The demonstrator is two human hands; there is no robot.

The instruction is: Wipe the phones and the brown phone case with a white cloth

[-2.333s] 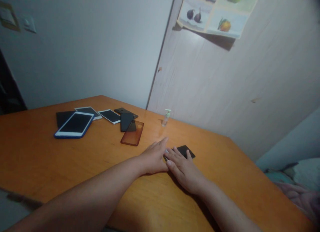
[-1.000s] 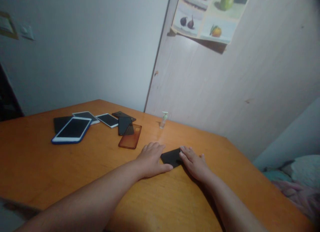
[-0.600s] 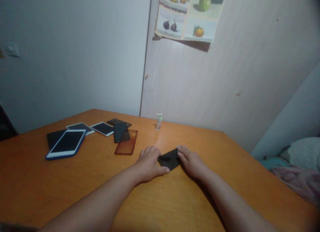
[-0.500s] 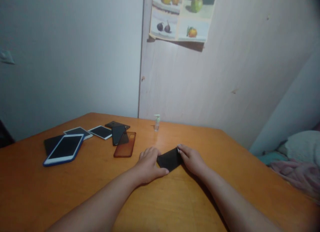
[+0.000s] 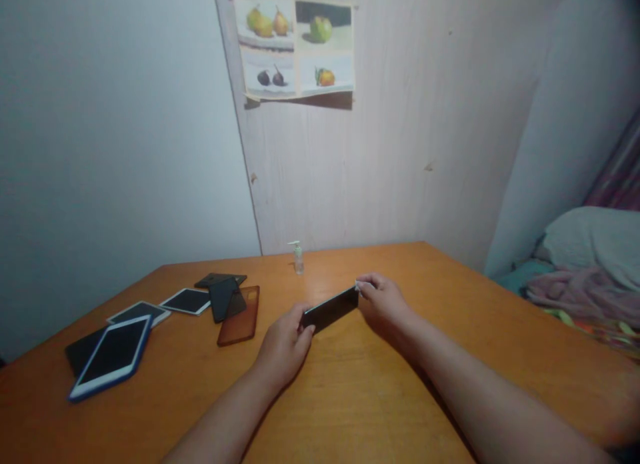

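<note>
A black smartphone [image 5: 331,309] is tilted up on its long side above the table, its dark glossy face turned partly toward me. My left hand [image 5: 287,341] grips its left end, thumb in front and fingers behind. At the phone's right upper corner, my right hand [image 5: 383,301] is closed in a pinch. A small bit of white material [image 5: 358,286], like tissue or cloth, shows at those fingertips, against the phone's edge. Most of that white piece is hidden by the fingers.
On the left lie a blue-cased white tablet [image 5: 113,357], two white tablets [image 5: 186,301], a black phone [image 5: 225,297] and a brown translucent phone case [image 5: 237,324]. A small pump bottle [image 5: 299,259] stands at the back of the wooden table [image 5: 360,397]. Bedding [image 5: 580,251] is at right.
The phone has been tipped from lying nearly flat to standing on its side, and my left hand has shifted to its left end. The camera view has turned right.
</note>
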